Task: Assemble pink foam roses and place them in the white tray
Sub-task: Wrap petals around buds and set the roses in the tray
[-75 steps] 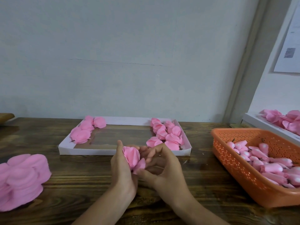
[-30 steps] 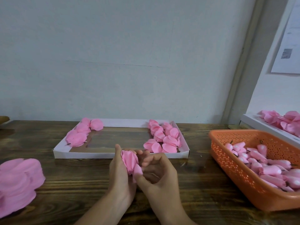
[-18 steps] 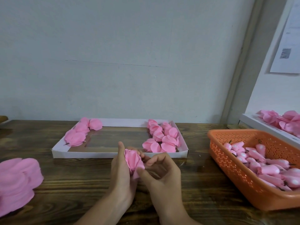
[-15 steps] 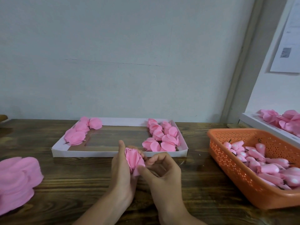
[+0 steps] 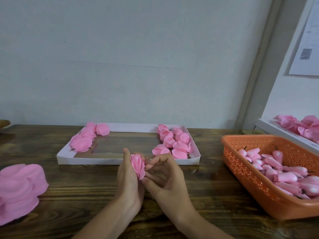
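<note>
A pink foam rose (image 5: 138,165) is pinched between both hands just in front of the white tray (image 5: 120,161). My left hand (image 5: 128,180) cups it from the left, thumb upright beside the petals. My right hand (image 5: 165,176) presses its fingertips against the rose's right side. Inside the tray, several finished roses (image 5: 174,141) lie at the right end and a few more roses (image 5: 86,138) at the left end; its middle shows bare wood.
An orange perforated basket (image 5: 255,183) of pink buds stands at the right. A stack of pink foam petals (image 5: 19,188) lies at the left edge. A second white tray (image 5: 276,133) with roses sits at the far right. The wall is close behind.
Both hands have kept working the rose in place; the petals are wrapped tighter around it and my right fingers have shifted along its side. The camera view drifted slightly.
</note>
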A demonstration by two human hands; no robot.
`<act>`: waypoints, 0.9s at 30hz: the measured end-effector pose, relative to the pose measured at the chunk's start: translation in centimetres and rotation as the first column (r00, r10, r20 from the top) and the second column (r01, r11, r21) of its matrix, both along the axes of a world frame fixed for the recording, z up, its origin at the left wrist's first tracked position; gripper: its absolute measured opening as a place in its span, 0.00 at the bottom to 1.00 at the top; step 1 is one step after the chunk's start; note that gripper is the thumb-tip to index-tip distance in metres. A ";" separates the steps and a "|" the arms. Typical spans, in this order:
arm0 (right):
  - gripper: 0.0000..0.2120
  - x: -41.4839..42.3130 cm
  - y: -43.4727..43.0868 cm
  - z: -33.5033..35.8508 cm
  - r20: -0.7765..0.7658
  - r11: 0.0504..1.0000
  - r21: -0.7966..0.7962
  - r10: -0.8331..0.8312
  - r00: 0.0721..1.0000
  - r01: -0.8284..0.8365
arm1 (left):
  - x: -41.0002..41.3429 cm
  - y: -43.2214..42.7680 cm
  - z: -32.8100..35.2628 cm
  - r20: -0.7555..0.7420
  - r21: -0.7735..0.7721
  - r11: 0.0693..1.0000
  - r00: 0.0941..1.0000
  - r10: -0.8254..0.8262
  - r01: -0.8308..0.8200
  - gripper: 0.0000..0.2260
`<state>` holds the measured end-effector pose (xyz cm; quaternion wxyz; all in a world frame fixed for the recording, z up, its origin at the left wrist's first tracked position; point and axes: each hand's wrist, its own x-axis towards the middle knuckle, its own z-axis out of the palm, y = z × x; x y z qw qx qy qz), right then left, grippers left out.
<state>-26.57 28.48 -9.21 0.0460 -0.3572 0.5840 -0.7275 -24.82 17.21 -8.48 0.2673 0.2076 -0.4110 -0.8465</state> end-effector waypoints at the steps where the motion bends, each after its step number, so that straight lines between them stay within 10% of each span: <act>1: 0.15 -0.2 0.1 0.1 -0.024 1.000 0.008 0.005 1.000 -0.005 | 0.0 0.0 0.0 0.003 -0.005 1.000 1.000 -0.005 0.005 0.27; 14: 0.18 -2.3 0.6 0.3 -0.420 0.975 0.117 -0.124 0.899 0.190 | -0.1 0.9 -0.7 -0.076 -0.101 0.994 0.996 -0.041 0.033 0.27; 27: 0.20 -3.5 1.9 2.0 -0.465 0.963 0.198 -0.070 0.883 0.181 | 1.5 1.0 0.5 -0.092 -0.345 0.885 0.927 -0.363 0.312 0.30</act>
